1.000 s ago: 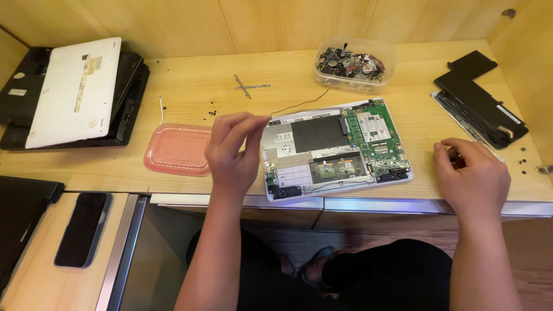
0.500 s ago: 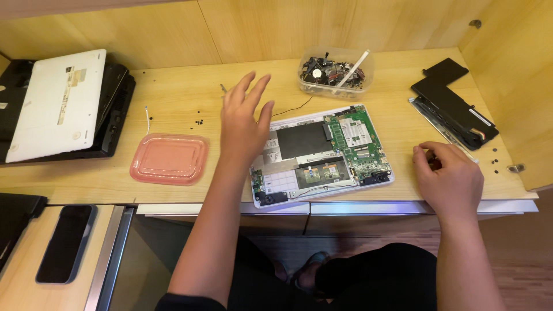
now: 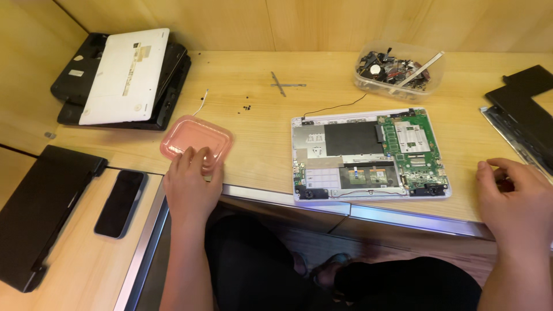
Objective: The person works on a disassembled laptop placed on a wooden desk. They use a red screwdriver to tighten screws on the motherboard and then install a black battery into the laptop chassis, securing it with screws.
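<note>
Tray, shallow pink plastic with rounded corners (image 3: 197, 140), at near table (image 3: 259, 132) edge, left hand (image 3: 189, 190) fingers spread on its front rim; right hand (image 3: 514, 201) loosely curled, well apart, beyond opened white laptop base (image 3: 368, 155).

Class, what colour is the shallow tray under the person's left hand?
The tray is pink, with the left hand resting on its near edge; the head view shows it.
</note>
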